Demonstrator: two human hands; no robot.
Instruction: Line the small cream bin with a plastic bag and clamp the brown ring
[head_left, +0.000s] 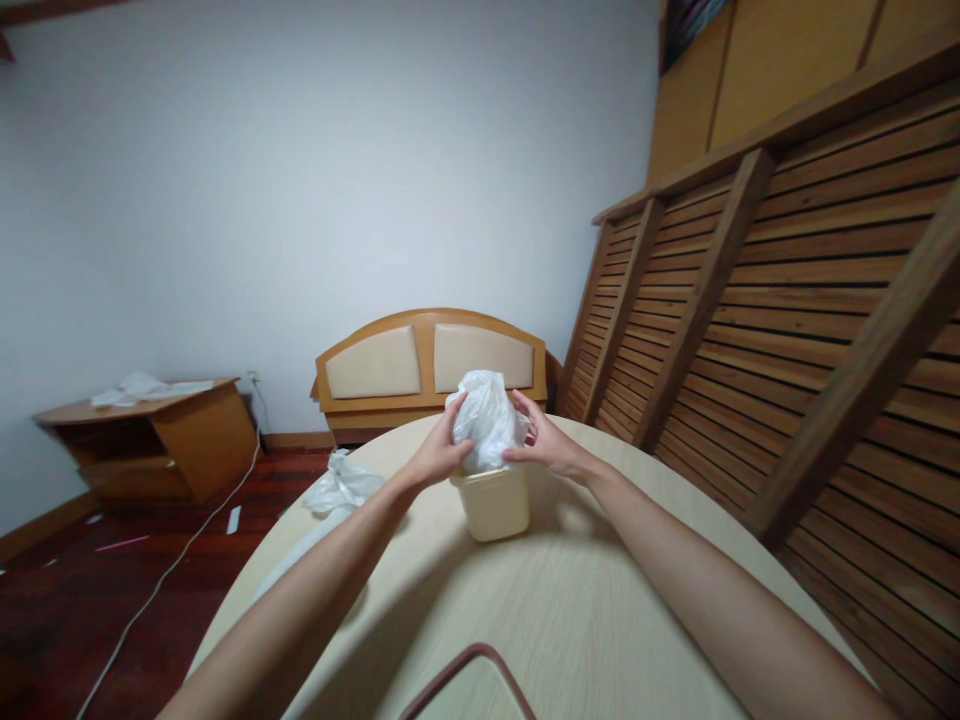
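A small cream plastic bin (493, 503) stands on the round pale wooden table (570, 610). A white plastic bag (486, 415) bulges up out of the bin's mouth. My left hand (441, 452) grips the bag's left side, thumb on its front. My right hand (541, 438) holds the bag's right side, fingers curled onto the plastic. Both hands sit just above the bin's rim.
More white plastic (341, 488) lies at the table's left edge. A wooden headboard (431, 370) leans on the far wall. A low wooden cabinet (161, 435) stands left, a white cable (187, 545) trailing over the dark floor. Slatted wooden panels (787, 330) line the right. A brown curved rim (469, 675) shows nearest me.
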